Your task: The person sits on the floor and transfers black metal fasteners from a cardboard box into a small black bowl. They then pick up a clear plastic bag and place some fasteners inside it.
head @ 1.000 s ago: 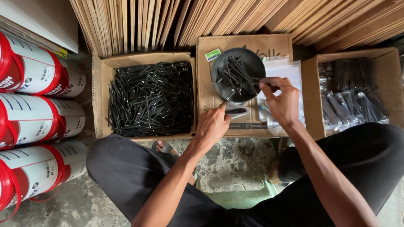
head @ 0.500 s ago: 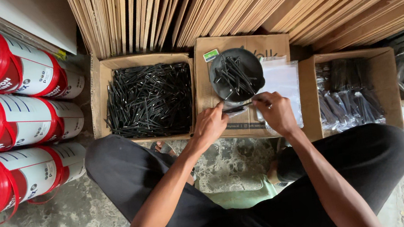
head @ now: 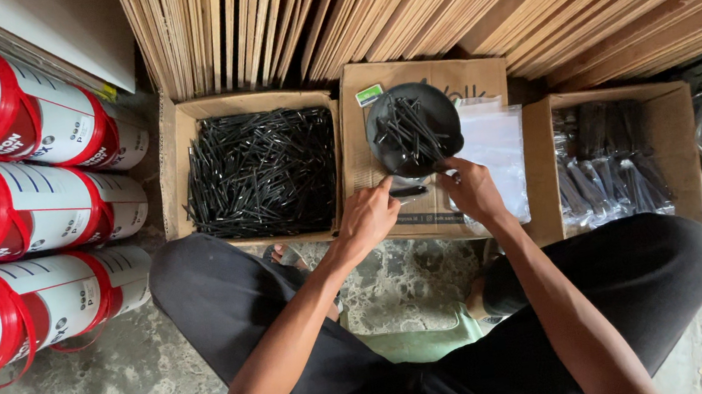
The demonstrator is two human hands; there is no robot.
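There, my left hand (head: pixel 368 219) and right hand (head: pixel 470 190) pinched small black pieces below the round black dish of black sticks (head: pixel 412 128); next move probably needed steady fingers.

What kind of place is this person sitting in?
Probably a storeroom or workshop for building supplies: wooden boards lean against the wall, paint buckets are stacked alongside, and a cardboard box holds black nails.
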